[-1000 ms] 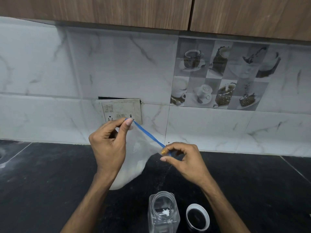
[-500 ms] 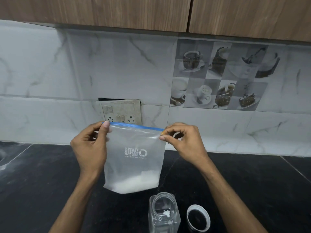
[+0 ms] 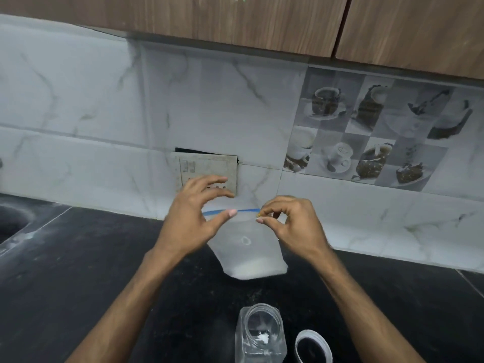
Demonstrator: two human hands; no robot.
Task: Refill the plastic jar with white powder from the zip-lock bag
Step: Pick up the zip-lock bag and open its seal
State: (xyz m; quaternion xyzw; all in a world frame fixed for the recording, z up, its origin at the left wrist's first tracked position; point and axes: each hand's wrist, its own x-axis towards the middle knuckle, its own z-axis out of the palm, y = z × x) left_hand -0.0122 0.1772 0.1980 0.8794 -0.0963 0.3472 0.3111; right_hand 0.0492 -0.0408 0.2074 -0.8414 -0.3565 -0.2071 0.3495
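Note:
A clear zip-lock bag (image 3: 247,248) with a blue zip strip hangs above the black counter, a little white powder settled in its bottom. My right hand (image 3: 293,224) pinches the bag's top right corner. My left hand (image 3: 191,218) is at the top left, thumb tip against the blue strip in front and fingers spread apart behind the bag. The clear plastic jar (image 3: 259,334) stands open on the counter below the bag, with a small clump of white powder inside. Its lid (image 3: 313,347) lies just right of the jar.
The black counter (image 3: 104,258) runs up to a white marbled tile wall with a switch socket (image 3: 209,169) behind my hands. A sink edge (image 3: 13,218) shows at far left. Wooden cabinets (image 3: 235,19) hang overhead.
My left hand has loosened its pinch on the top left corner and its fingers have spread. The bag has shifted right and turned slightly, hanging over the jar. The camera has tilted.

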